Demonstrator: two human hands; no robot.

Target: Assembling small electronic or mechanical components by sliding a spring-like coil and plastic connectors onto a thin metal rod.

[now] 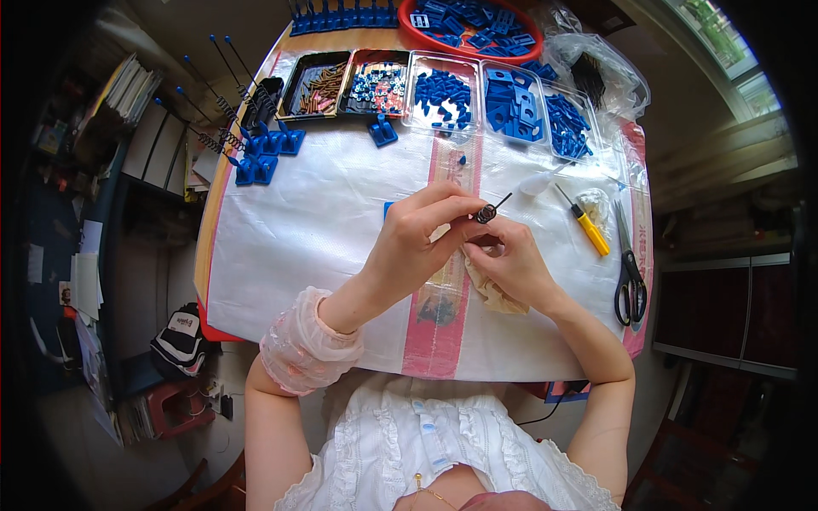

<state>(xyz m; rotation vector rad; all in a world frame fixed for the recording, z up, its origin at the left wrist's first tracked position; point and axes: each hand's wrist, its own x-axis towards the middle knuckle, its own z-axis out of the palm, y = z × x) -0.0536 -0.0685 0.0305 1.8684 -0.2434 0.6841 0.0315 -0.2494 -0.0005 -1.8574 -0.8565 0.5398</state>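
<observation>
Above the middle of the table, my left hand (419, 230) pinches a black coiled spring (485, 214) whose thin straight end points up to the right. Close against it, my right hand (514, 260) has its fingers closed on a crumpled beige cloth (498, 295), which hangs below the palm. The fingertips of both hands nearly meet, and what lies between them is partly hidden. A small blue piece (388, 207) peeks out behind my left hand. Just beyond the hands lies a little blue cap (462, 160).
Trays of screws (326, 88), nuts (377, 83) and blue parts (441, 95) line the back, before a red basin (411, 38). Blue clamps with springs (256, 162) stand at left. A yellow screwdriver (592, 234), white bottle (537, 182) and black scissors (630, 289) lie at right.
</observation>
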